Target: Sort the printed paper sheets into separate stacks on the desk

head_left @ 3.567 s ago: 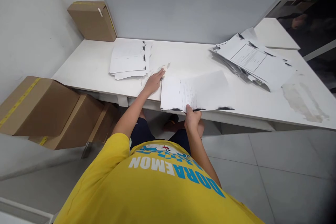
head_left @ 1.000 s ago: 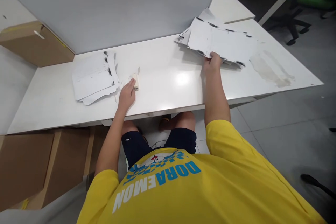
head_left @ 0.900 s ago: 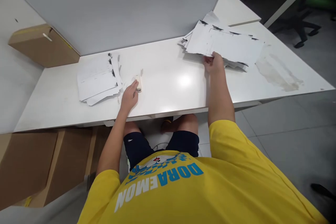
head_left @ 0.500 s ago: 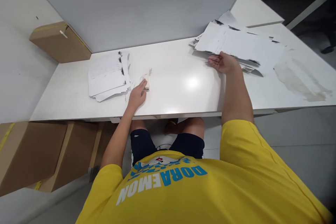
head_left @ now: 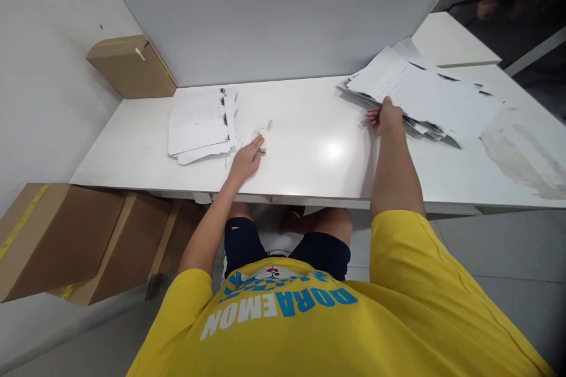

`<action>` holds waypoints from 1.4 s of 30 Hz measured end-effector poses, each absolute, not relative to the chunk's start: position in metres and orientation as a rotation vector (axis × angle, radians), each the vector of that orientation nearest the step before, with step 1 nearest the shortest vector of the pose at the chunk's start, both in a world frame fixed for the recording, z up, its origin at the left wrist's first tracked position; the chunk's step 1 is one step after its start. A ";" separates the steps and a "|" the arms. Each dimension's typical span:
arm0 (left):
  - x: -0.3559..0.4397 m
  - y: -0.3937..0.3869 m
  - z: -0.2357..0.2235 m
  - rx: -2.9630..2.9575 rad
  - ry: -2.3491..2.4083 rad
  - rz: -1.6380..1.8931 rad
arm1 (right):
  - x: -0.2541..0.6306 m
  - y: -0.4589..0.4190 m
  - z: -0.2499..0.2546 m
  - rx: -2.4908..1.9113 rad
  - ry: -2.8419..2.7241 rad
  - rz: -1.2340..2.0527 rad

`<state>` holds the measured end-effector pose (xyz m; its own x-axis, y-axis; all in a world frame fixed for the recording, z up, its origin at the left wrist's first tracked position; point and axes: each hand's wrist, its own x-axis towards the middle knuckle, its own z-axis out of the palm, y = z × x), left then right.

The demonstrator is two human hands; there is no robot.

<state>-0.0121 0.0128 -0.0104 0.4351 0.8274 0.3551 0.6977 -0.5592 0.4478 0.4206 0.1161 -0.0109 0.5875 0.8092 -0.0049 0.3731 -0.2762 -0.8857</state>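
On the white desk, my left hand (head_left: pixel 247 160) has its fingertips over a small cream-coloured block (head_left: pixel 264 140), with a dark metal-looking bit at its near end; its exact kind is unclear. My right hand (head_left: pixel 388 116) is at the near-left edge of a loose stack of paper sheets (head_left: pixel 435 91) with black smudged edges. Its thumb lies on top of the paper and its fingers curl below, closed on the edge. Another stack of papers (head_left: pixel 198 123), also black along one side, lies left of my left hand.
A cardboard box (head_left: pixel 132 73) stands in the desk's back left corner against the grey partition (head_left: pixel 287 17). More cardboard boxes (head_left: pixel 84 241) are below the desk at left. A greyish stained patch (head_left: pixel 526 156) marks the desk (head_left: pixel 305 168) at right.
My right hand has closed from a loose, open pose onto the paper edge, thumb on top. The left hand stays at the cream block. The whole view has shifted slightly.
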 end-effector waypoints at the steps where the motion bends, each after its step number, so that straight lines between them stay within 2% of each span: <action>1: -0.012 0.011 -0.010 2.470 1.330 0.822 | 0.415 0.111 -0.013 -1.890 -0.870 0.599; 5: -0.023 0.008 -0.003 2.493 1.485 1.017 | 0.387 0.081 -0.019 -1.845 -0.953 0.405; 8: -0.052 0.015 0.006 2.305 1.944 1.154 | 0.376 0.060 -0.022 -1.797 -1.009 0.377; 11: -0.091 0.025 0.013 2.016 2.284 0.966 | 0.375 0.047 -0.023 -1.783 -0.953 0.405; 15: -0.123 0.026 0.019 2.075 2.265 0.647 | 0.376 0.041 -0.025 -1.844 -1.011 0.394; 24: -0.128 0.022 0.039 2.321 2.143 0.584 | 0.368 0.025 -0.025 -1.819 -1.010 0.408; 28: -0.132 0.020 0.043 2.347 2.062 0.708 | 0.363 0.011 -0.023 -1.833 -1.011 0.414; 33: -0.133 0.007 0.045 2.260 2.063 1.042 | 0.343 -0.014 -0.021 -1.781 -1.052 0.425; 39: -0.123 -0.016 0.035 2.202 1.873 1.057 | 0.261 -0.058 -0.020 -1.487 -1.270 0.836; 42: -0.117 -0.014 0.028 1.856 1.869 1.287 | 0.232 -0.072 -0.018 -1.430 -1.461 0.879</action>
